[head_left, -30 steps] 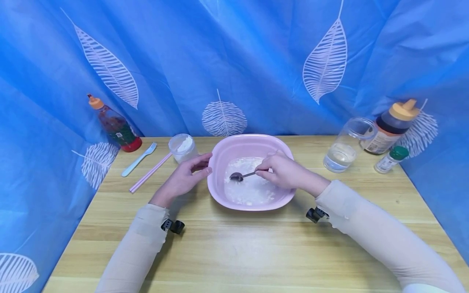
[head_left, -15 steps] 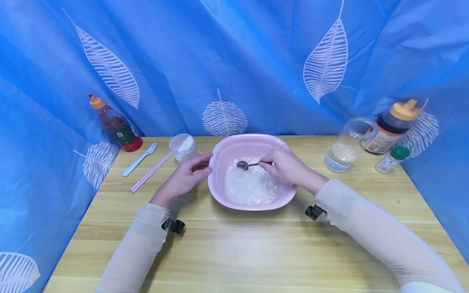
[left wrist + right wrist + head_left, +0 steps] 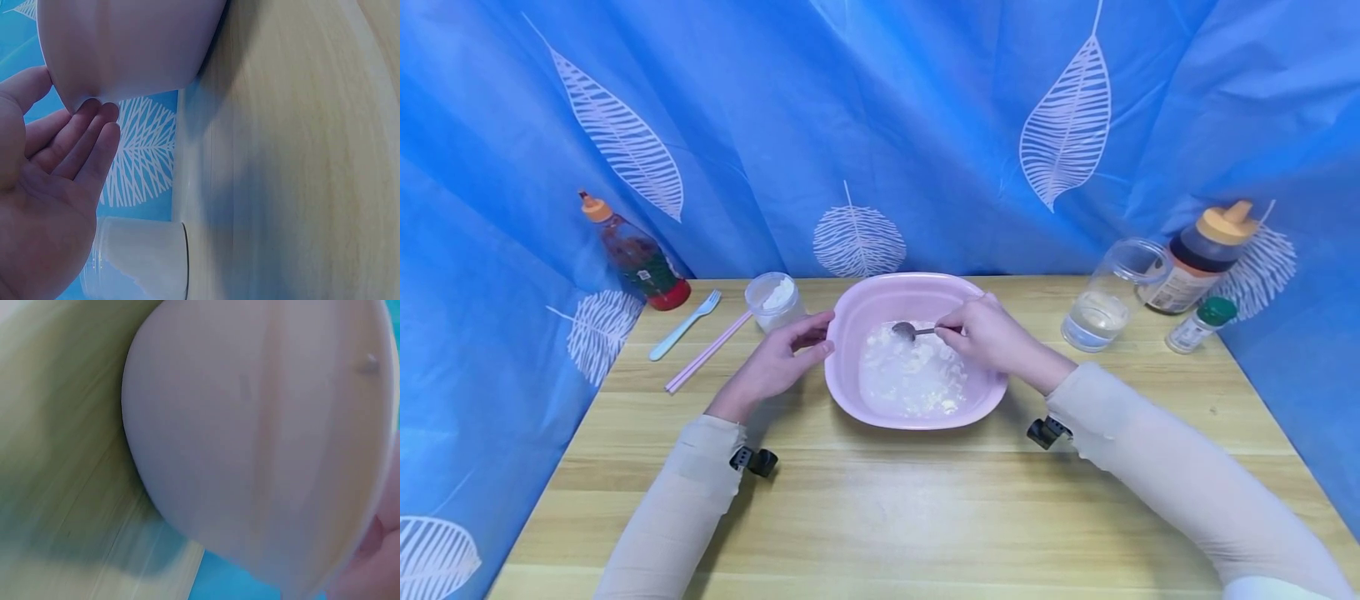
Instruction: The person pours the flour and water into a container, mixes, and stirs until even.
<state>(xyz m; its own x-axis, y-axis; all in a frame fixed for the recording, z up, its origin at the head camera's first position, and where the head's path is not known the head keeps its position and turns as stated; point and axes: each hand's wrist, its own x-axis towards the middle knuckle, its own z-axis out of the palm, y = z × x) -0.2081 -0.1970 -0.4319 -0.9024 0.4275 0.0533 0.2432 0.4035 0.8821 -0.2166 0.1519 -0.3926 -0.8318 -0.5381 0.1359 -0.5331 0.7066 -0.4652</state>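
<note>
Pink, the bowl [image 3: 917,297] is apparently being steadied by a relaxed left hand [image 3: 775,357], the right hand [image 3: 995,337] pinching a spoon [image 3: 912,332].

Head view looks forward and down; close, sideways wrist views share the bowl [image 3: 134,47], the blurred right seemingly nearer

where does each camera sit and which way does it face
Head view: worn on the head, facing forward and down at the table, pink basin and spoon; left hand, right hand and both sleeves show.
Left wrist view: on the left wrist, facing the basin's outer wall, with the jar nearby; the left palm and fingers show.
Right wrist view: on the right wrist, facing the basin's outer wall; part of the right hand shows at the right edge.
Shared by head and left wrist: basin, jar, left hand.
</note>
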